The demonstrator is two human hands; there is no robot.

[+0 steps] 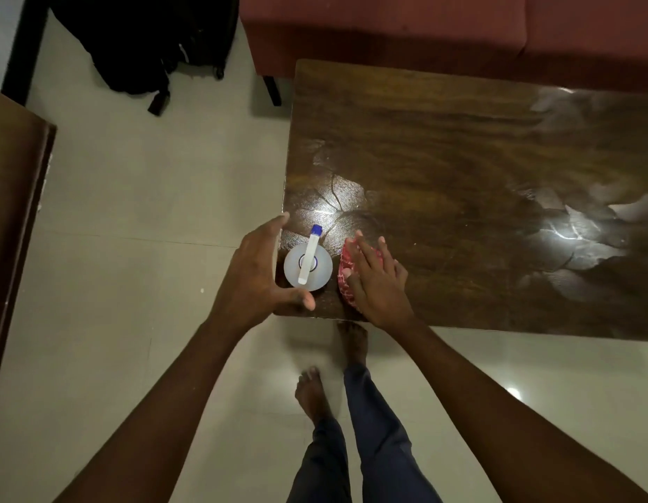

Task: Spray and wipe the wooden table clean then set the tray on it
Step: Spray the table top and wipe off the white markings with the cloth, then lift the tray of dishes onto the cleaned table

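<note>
A dark wooden table [460, 157] fills the right half of the view, with wet streaks shining on its near left corner and right side. A clear spray bottle [308, 263] with a white trigger and blue nozzle stands upright on that near left corner. My left hand [259, 272] is spread wide just left of the bottle, fingers and thumb apart around it without closing. My right hand [375, 279] lies flat with straight fingers on a red and white cloth [346, 268] beside the bottle. No tray is in view.
A red sofa [406, 27] stands behind the table. A black bag [141, 45] lies on the tiled floor at the back left. Another wooden piece of furniture [14, 212] sits at the left edge. My bare feet [311, 393] stand at the table's near edge.
</note>
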